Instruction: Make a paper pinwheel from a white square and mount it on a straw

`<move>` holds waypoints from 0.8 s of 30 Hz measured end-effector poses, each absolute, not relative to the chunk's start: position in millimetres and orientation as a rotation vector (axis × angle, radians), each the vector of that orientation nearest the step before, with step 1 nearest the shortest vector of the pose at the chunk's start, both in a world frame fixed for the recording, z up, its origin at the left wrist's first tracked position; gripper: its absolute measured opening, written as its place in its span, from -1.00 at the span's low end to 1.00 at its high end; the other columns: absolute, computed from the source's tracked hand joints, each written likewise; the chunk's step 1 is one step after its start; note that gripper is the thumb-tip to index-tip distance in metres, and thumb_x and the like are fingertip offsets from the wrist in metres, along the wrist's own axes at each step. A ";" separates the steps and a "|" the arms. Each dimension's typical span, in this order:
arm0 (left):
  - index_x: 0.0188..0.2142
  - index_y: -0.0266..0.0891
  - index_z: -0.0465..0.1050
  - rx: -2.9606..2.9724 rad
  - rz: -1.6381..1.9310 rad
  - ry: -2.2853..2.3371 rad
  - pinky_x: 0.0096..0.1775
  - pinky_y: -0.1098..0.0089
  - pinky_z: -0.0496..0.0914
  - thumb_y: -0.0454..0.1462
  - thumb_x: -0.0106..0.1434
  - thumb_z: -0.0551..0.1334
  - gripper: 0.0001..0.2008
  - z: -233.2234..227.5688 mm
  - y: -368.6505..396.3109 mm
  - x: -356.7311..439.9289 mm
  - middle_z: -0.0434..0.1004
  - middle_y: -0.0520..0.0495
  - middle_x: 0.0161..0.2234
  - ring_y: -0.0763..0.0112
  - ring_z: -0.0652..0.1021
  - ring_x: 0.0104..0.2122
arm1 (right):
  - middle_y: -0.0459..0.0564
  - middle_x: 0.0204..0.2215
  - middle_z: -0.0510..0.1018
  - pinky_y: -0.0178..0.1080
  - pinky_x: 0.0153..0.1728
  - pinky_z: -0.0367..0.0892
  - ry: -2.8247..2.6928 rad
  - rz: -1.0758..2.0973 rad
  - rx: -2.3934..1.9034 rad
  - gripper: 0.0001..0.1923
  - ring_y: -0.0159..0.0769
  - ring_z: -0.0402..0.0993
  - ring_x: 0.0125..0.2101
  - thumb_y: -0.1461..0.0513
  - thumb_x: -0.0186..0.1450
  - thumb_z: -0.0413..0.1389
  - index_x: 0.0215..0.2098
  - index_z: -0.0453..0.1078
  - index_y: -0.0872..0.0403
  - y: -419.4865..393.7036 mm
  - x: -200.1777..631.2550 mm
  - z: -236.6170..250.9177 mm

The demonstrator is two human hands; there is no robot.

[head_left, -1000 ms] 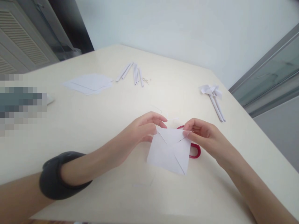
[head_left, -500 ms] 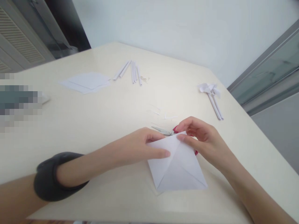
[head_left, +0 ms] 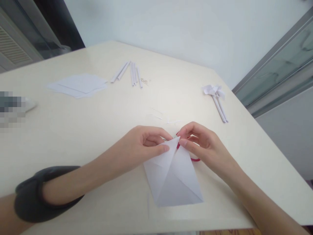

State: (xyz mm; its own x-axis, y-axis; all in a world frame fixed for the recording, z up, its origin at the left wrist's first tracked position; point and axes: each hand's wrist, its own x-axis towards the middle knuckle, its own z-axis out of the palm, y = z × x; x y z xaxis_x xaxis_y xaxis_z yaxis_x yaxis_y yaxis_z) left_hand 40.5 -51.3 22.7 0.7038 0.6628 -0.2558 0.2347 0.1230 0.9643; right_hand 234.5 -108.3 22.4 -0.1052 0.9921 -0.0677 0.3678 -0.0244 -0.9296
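A square white sheet of paper [head_left: 178, 186] with diagonal creases is held tilted above the table near its front edge. My left hand [head_left: 149, 140] is closed, pinching its upper left part between thumb and fingers. At the top corner, the thumb and index finger of my right hand [head_left: 202, 140] pinch the paper too. A narrow slit runs down from that corner, and red shows through it. Behind the paper and my right hand lie scissors with red handles [head_left: 195, 160]; their blades are mostly hidden.
Thin paper scraps [head_left: 156, 117] lie beyond my hands. Farther back are stacked paper sheets [head_left: 78, 86], several rolled paper sticks [head_left: 133, 74] and small tan bits [head_left: 144, 81]. Paper pinwheels on sticks [head_left: 216, 98] lie at the right. A pixelated object [head_left: 12, 104] is at the left edge.
My left hand has drawn back from the crease, with its thumb farther left. The paper's top corner has parted along a slit, showing red behind. The whole view has shifted slightly.
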 end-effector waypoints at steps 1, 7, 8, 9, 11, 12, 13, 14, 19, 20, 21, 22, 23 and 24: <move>-0.28 -0.13 0.51 1.448 0.370 0.789 -0.28 0.31 0.44 -0.20 0.21 0.19 -0.86 23.4 -51.6 40.5 0.62 -0.03 -0.33 0.21 0.59 -0.30 | -0.10 -0.33 0.43 -0.41 -0.59 0.21 -1.548 1.126 -1.468 -0.92 -0.43 0.35 -0.40 0.19 0.30 0.05 -0.32 0.31 0.02 -108.5 234.4 22.7; -0.31 -0.15 0.50 1.414 0.363 0.773 -0.24 0.28 0.44 -0.22 0.21 0.18 -0.87 25.1 -54.4 40.6 0.61 -0.02 -0.32 0.19 0.59 -0.27 | -0.09 -0.27 0.47 -0.38 -0.53 0.28 -1.606 0.996 -1.503 -0.93 -0.39 0.40 -0.33 0.25 0.29 0.06 -0.38 0.29 0.03 -111.1 229.8 22.7; -0.32 -0.16 0.50 1.402 0.365 0.766 -0.23 0.29 0.44 -0.21 0.22 0.17 -0.86 24.2 -54.6 40.7 0.61 -0.02 -0.32 0.20 0.59 -0.26 | -0.09 -0.28 0.47 -0.37 -0.51 0.29 -1.640 0.949 -1.499 -0.93 -0.39 0.40 -0.33 0.28 0.28 0.06 -0.38 0.30 0.04 -111.5 228.7 22.4; -0.34 -0.17 0.50 1.395 0.364 0.756 -0.24 0.31 0.44 -0.21 0.22 0.17 -0.85 22.7 -54.6 40.7 0.60 -0.02 -0.32 0.22 0.58 -0.26 | -0.10 -0.29 0.47 -0.36 -0.48 0.30 -1.680 0.898 -1.488 -0.93 -0.38 0.40 -0.32 0.31 0.27 0.06 -0.39 0.30 0.04 -112.0 227.6 22.0; -0.35 -0.17 0.50 1.406 0.377 0.727 -0.26 0.37 0.43 -0.20 0.23 0.16 -0.84 18.8 -54.3 40.9 0.60 0.00 -0.32 0.27 0.58 -0.27 | -0.10 -0.33 0.46 -0.33 -0.40 0.31 -1.760 0.815 -1.442 -0.91 -0.38 0.39 -0.31 0.35 0.25 0.07 -0.38 0.32 0.05 -112.9 225.3 21.1; -0.35 -0.17 0.50 1.423 0.387 0.712 -0.26 0.40 0.42 -0.21 0.23 0.16 -0.84 16.8 -54.0 41.0 0.60 0.02 -0.33 0.31 0.57 -0.27 | -0.10 -0.35 0.45 -0.31 -0.36 0.31 -1.790 0.790 -1.416 -0.90 -0.37 0.38 -0.31 0.37 0.24 0.07 -0.37 0.33 0.06 -113.3 224.2 20.6; -0.35 -0.18 0.50 1.448 0.399 0.704 -0.26 0.43 0.41 -0.22 0.23 0.16 -0.84 15.2 -53.8 41.0 0.60 0.03 -0.33 0.33 0.57 -0.27 | -0.10 -0.35 0.45 -0.29 -0.33 0.31 -1.809 0.773 -1.394 -0.90 -0.38 0.38 -0.31 0.38 0.24 0.08 -0.36 0.33 0.06 -113.7 223.2 20.0; -0.36 -0.18 0.50 1.477 0.403 0.706 -0.25 0.45 0.40 -0.24 0.23 0.15 -0.84 14.2 -53.7 41.0 0.59 0.04 -0.34 0.35 0.56 -0.28 | -0.10 -0.35 0.44 -0.28 -0.30 0.31 -1.820 0.760 -1.379 -0.89 -0.38 0.37 -0.31 0.40 0.23 0.08 -0.35 0.33 0.07 -114.0 222.3 19.5; -0.37 -0.21 0.50 1.632 0.400 0.766 -0.24 0.47 0.38 -0.28 0.24 0.13 -0.83 14.9 -54.3 40.5 0.58 0.06 -0.35 0.40 0.54 -0.30 | -0.10 -0.34 0.42 -0.27 -0.27 0.31 -1.832 0.745 -1.350 -0.86 -0.37 0.37 -0.29 0.42 0.22 0.08 -0.33 0.34 0.08 -115.2 221.0 18.0; -0.36 -0.19 0.50 1.662 0.415 0.761 -0.24 0.48 0.38 -0.27 0.25 0.13 -0.83 15.0 -54.7 40.4 0.58 0.08 -0.35 0.42 0.54 -0.30 | -0.09 -0.33 0.42 -0.27 -0.26 0.32 -1.823 0.761 -1.344 -0.88 -0.37 0.37 -0.29 0.41 0.23 0.08 -0.33 0.34 0.09 -115.3 221.3 18.0; -0.36 -0.17 0.51 1.693 0.427 0.755 -0.24 0.49 0.37 -0.25 0.26 0.13 -0.82 15.1 -55.2 40.5 0.57 0.10 -0.36 0.43 0.53 -0.30 | -0.09 -0.33 0.42 -0.27 -0.25 0.32 -1.809 0.783 -1.338 -0.90 -0.37 0.38 -0.28 0.39 0.24 0.08 -0.32 0.34 0.09 -115.3 221.7 17.9; -0.36 -0.16 0.51 1.720 0.432 0.754 -0.24 0.50 0.37 -0.23 0.26 0.12 -0.81 15.3 -55.9 40.7 0.57 0.12 -0.37 0.45 0.53 -0.31 | -0.09 -0.33 0.43 -0.27 -0.25 0.33 -1.793 0.807 -1.335 -0.92 -0.37 0.38 -0.28 0.37 0.25 0.08 -0.32 0.34 0.08 -115.1 222.0 17.9; -0.37 -0.16 0.51 1.743 0.436 0.757 -0.26 0.51 0.36 -0.22 0.27 0.12 -0.80 15.6 -56.7 41.0 0.56 0.13 -0.39 0.46 0.52 -0.33 | -0.09 -0.33 0.43 -0.27 -0.25 0.34 -1.779 0.829 -1.336 -0.94 -0.36 0.39 -0.27 0.35 0.27 0.08 -0.32 0.34 0.08 -114.7 222.3 17.8; -0.38 -0.16 0.51 1.759 0.431 0.763 -0.27 0.52 0.36 -0.23 0.27 0.11 -0.80 16.3 -57.6 41.4 0.56 0.13 -0.40 0.47 0.52 -0.34 | -0.09 -0.33 0.43 -0.27 -0.25 0.34 -1.772 0.838 -1.335 -0.95 -0.36 0.39 -0.27 0.34 0.27 0.08 -0.32 0.34 0.08 -114.2 222.5 17.7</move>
State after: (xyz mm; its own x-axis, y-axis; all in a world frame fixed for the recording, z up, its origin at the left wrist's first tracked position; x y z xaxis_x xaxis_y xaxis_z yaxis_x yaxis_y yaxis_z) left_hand 41.4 -57.6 16.3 0.7245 0.6839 -0.0864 0.2787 -0.1760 0.9441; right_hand 222.5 -114.2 17.7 -0.1740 0.9684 0.1787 0.4765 0.2416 -0.8453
